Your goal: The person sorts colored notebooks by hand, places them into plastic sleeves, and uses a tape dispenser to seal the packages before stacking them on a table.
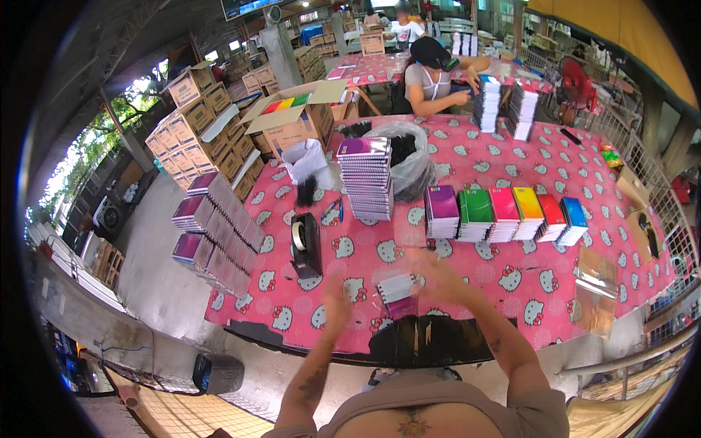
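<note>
A small bundle of spiral notebooks (398, 287) lies on the table edge in front of me, white page edges up, with a purple cover and what looks like clear plastic around it. My right hand (442, 279) is just right of the bundle, its fingers smeared by motion. My left hand (337, 301) is to the left of it, apart from the notebooks and also blurred. Beyond my left hand stands a black tape dispenser (307, 247). Ahead, a tall stack of purple spiral notebooks (366, 179) rises beside a clear plastic bag (412, 162) with black contents.
Notebook piles in several colours (476, 214) form a row at right. Clear plastic sheets (593, 292) lie at the right edge. More notebook stacks (212, 233) stand left, near an open carton (292, 130). A co-worker (431, 80) sits across the pink patterned table (504, 252).
</note>
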{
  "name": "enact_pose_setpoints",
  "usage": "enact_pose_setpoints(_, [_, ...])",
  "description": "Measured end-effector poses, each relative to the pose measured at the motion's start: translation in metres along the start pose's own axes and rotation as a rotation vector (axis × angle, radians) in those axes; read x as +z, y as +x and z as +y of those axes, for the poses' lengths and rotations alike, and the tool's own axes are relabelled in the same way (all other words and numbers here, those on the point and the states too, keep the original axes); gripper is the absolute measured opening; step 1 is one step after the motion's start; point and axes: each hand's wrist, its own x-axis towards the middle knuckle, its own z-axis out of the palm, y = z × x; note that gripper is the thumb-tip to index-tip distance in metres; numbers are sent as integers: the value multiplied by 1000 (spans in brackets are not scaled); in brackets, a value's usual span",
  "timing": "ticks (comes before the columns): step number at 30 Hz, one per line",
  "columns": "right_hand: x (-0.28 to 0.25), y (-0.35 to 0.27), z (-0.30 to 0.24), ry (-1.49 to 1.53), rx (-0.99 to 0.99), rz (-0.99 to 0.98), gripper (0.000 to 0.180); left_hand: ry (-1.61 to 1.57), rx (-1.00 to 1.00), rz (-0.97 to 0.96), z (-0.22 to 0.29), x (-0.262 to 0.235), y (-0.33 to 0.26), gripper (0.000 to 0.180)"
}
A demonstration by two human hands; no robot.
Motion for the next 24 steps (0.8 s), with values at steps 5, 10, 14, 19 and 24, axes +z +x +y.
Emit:
enact_pose_setpoints(5, [-16, 10, -52, -195, 2, -219, 31, 124, -530, -20, -78, -87, 97, 29])
enact_pose_setpoints(10, [5, 22, -75, -223, 88, -222, 29, -387, -594, 67, -121, -81, 89, 20])
enact_pose_setpoints(14, [21, 30, -75, -315, 105, -235, 33, -557, -676, 104, -118, -72, 56, 14])
enact_pose_setpoints(19, [27, 34, -82, -384, 198, -333, 35, 683, -378, -231, -76, -100, 81, 19])
enact_pose_setpoints(24, [38, 42, -89, -402, 234, -343, 35, -392, -182, -414, -14, -86, 56, 11])
